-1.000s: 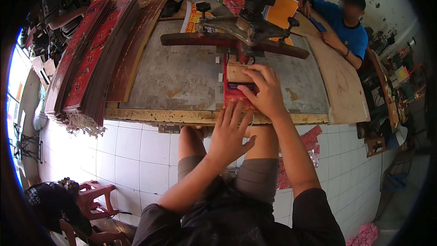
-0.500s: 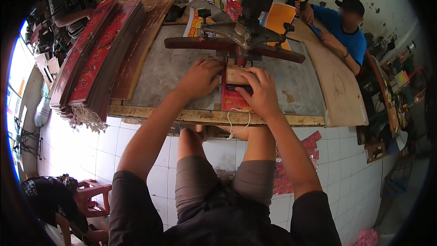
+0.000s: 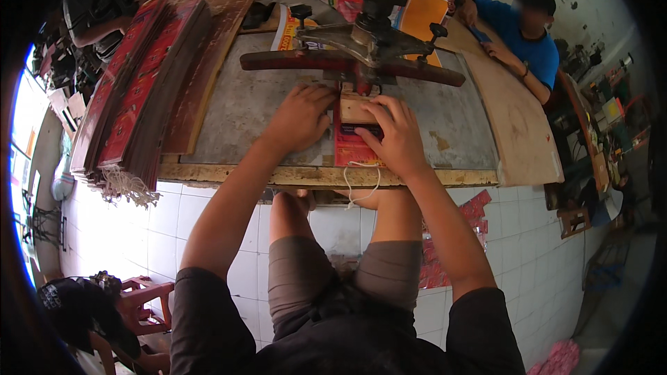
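A red printed card strip [image 3: 349, 155] lies on the grey metal tabletop under a hand press, with a white string loop [image 3: 362, 175] hanging from its near end over the table edge. On the strip sits a pale wooden block [image 3: 355, 110], beneath the press's central ram. The fingers of my right hand [image 3: 396, 133] rest on the block's right side, and the thumb bends in below it over the card. My left hand [image 3: 299, 115] lies on the tabletop, fingers stretched out, their tips at the strip's left edge. The press's red crossbar [image 3: 288, 62] spans above both hands.
Stacked red printed strips with strings [image 3: 144, 90] stand on the left. A brown board [image 3: 517, 121] forms the right side. Printed sheets [image 3: 422, 19] lie behind the press. A person in blue [image 3: 524, 45] works at the far right. Red packets [image 3: 451, 243] lie on the floor.
The whole view has shifted slightly. Both hands keep nearly the same places by the strip and block.
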`<state>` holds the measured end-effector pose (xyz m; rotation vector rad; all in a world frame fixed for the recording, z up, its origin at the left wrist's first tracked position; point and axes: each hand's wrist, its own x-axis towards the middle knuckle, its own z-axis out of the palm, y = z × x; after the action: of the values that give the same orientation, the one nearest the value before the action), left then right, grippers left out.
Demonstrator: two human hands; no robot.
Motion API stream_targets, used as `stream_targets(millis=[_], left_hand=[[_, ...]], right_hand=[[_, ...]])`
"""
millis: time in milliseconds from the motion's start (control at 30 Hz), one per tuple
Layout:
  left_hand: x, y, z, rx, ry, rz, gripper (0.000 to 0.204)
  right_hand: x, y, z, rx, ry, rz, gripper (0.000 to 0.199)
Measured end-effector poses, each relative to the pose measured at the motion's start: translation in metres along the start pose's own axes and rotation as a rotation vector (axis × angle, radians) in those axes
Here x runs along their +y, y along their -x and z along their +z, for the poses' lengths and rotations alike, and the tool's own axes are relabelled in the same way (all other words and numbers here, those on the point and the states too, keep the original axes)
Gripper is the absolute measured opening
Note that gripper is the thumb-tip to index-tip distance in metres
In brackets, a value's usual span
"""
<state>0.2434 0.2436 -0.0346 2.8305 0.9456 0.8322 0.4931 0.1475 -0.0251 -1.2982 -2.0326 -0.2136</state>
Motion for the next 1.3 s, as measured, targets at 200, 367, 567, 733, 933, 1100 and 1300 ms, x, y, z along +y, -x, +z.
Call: stream_targets(millis=[200, 367, 567, 733, 933, 1100, 1300], left_hand=[[-0.002, 0.005, 0.002, 0.005, -0.015, -0.072, 0.054], [0.068, 0.020, -0.018, 0.108, 0.202, -0.293, 0.064], [0.103, 0.034, -0.001, 0.134, 0.124, -0.266, 0.074], [0.104, 0.036, -0.001, 0.046, 0.036, -0.269, 0.072], [0.107, 0.033, -0.002, 0.058, 0.064, -0.278, 0.071], [0.106, 0.031, -0.001, 0.079, 0.059, -0.258, 0.071], [0.108, 0.030, -0.002, 0.085, 0.078, -0.267, 0.072]], right_hand=[[0.001, 0.000, 0.003, 0.043, 0.010, -0.024, 0.050], [0.008, 0.006, 0.003, 0.093, -0.040, 0.036, 0.055], [0.031, 0.008, 0.006, 0.249, -0.450, 0.520, 0.023], [0.031, 0.015, 0.020, 0.149, -0.009, 0.409, 0.034], [0.027, 0.017, 0.026, 0.040, 0.108, 0.315, 0.046], [0.026, 0.018, 0.027, 0.034, 0.154, 0.287, 0.046], [0.024, 0.016, 0.026, 0.030, 0.181, 0.276, 0.046]])
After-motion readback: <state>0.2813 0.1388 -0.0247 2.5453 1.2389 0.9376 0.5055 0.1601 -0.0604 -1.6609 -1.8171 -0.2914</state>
